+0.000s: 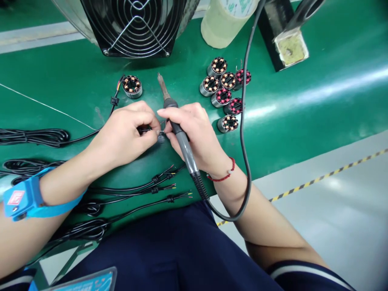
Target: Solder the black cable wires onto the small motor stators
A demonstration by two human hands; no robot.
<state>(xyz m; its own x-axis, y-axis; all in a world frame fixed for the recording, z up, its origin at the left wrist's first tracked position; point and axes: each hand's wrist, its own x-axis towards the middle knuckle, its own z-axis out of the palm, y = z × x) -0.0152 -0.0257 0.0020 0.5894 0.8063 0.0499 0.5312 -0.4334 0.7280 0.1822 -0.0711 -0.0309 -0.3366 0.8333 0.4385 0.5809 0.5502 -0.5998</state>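
My right hand (194, 133) is closed around a soldering iron (177, 125), whose tip points away toward the fan. Its fingers also pinch something small against those of my left hand (127, 131). My left hand is closed in a pinch on a small dark part with a thin wire end (148, 130); I cannot make out more of it. A blue wrist strap (27, 198) wraps my left wrist. One motor stator (132, 86) with a black cable lies just beyond my left hand.
Several motor stators (226, 91) cluster on the green bench mat (303, 101) right of my hands. Black cables with stripped ends (160, 188) lie near the front edge. A fan (136, 24), a jar (226, 20) and an iron stand with sponge (291, 46) sit at the back.
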